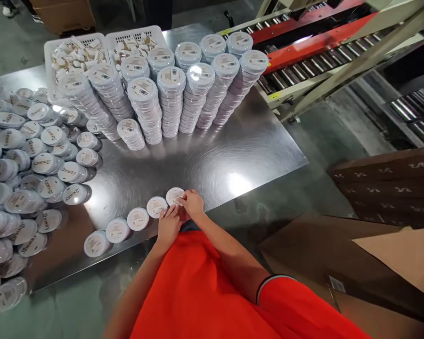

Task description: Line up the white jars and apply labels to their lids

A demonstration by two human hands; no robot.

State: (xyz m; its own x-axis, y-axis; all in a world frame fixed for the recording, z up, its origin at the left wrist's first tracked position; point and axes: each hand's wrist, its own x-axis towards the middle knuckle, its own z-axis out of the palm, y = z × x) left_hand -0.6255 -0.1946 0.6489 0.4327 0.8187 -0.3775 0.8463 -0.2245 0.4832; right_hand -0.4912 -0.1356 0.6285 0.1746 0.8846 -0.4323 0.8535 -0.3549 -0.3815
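A row of several round white tins [137, 219] lies along the near edge of the steel table [233, 150], label side up. My right hand [191, 203] pinches at the label of the tin at the right end of the row [174, 195]. Just below it, my left hand [168, 225] rests with fingers together against the table edge, touching the neighbouring tin [156, 206]. What my fingers hold, if anything, is too small to make out.
Tall stacks of white tins [169, 94] stand at the table's back. Loose tins [24, 169] are heaped on the left. Two white baskets [81, 52] hold small items. A roller conveyor [321, 52] runs at the upper right. Cardboard boxes [374, 263] sit on the floor at right.
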